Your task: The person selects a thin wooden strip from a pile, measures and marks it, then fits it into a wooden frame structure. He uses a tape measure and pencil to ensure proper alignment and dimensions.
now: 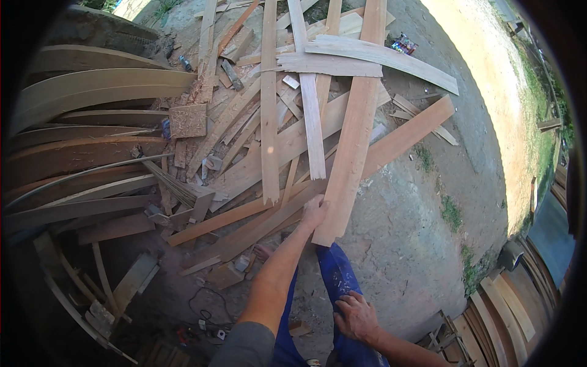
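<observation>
Curved wooden boards (79, 154) are stacked left of the timber heap (251, 171). At the heap's near edge, the left hand (315, 211) grips the left edge of a wide plank (351, 144); finger placement underneath is not clearly visible. The plank lies lengthwise over the heap's right part. Nearer the wearer than the heap, the right hand (356, 317) rests, fingers loosely spread, on blue trousers (336, 269).

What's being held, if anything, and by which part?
The left hand grips a long plank by its left edge, close to the near end; the right hand rests on blue trousers, apparently empty.
</observation>
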Motion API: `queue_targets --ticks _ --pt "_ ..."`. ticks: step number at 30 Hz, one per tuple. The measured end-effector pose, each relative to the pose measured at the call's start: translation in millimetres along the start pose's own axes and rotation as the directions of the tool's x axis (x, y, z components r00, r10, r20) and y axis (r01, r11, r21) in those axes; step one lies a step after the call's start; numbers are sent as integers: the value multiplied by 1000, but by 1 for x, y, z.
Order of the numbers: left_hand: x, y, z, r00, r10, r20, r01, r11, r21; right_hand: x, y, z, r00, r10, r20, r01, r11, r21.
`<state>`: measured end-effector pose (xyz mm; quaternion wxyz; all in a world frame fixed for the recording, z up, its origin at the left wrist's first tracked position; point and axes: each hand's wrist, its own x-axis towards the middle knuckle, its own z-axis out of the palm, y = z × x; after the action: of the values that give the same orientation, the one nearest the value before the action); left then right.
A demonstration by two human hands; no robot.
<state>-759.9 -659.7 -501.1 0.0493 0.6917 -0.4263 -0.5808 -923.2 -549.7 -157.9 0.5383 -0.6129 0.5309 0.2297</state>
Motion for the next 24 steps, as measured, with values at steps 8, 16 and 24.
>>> queue_targets --ticks 8,16,24 --pt "83 67 -35 794 -533 -293 204 686 -698 2 8 -4 998 58 -31 -54 992 114" --pt "119 61 -99 889 -452 -74 -262 -368 -892 3 9 -10 998 40 -45 -34 992 123" --pt "13 99 -118 720 68 -690 -348 897 -275 5 7 -11 999 43 -22 -40 991 124"
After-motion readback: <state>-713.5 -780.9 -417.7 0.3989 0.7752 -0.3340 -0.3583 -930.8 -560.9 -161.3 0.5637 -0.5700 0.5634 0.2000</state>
